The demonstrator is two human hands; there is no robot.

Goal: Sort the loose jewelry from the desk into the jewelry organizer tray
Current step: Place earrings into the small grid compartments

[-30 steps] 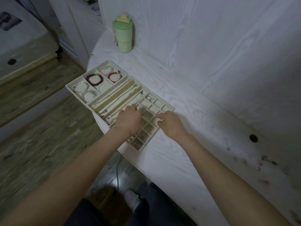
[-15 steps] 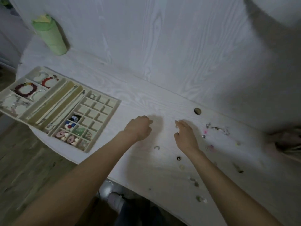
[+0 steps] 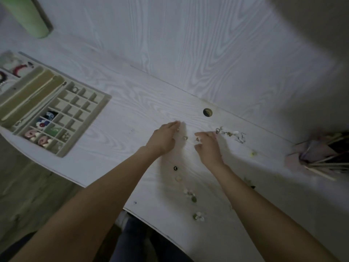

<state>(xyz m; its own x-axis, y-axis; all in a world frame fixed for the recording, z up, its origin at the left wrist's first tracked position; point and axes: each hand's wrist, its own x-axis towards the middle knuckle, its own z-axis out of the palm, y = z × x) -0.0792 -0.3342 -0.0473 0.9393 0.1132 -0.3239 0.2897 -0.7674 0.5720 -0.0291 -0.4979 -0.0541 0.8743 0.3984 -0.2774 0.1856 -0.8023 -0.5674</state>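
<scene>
On the white desk (image 3: pixel 132 118), about six small loose pieces trail nearest, one black bead (image 3: pixel 175 168) among them. Two hands work beyond: the left hand (image 3: pixel 164 138), fingers relaxed, holds nothing beside a small ring (image 3: pixel 185 138); the right hand (image 3: pixel 208 146) pinches a small piece (image 3: pixel 197 139). An earring cluster (image 3: pixel 230 134) lies past it; one organizer tray (image 3: pixel 102 108) sits far left.

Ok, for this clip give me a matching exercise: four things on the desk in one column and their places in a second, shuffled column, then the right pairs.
Things:
1. green tumbler
2. jewelry organizer tray
3. cable hole
4. black bead

Places:
A. on the desk near its front edge, between the two forearms
B. far left corner of the desk
C. left part of the desk, partly filled with jewelry
D. in the desk top just beyond the left hand and the right hand

Pairs: 1-B, 2-C, 3-D, 4-A
</scene>
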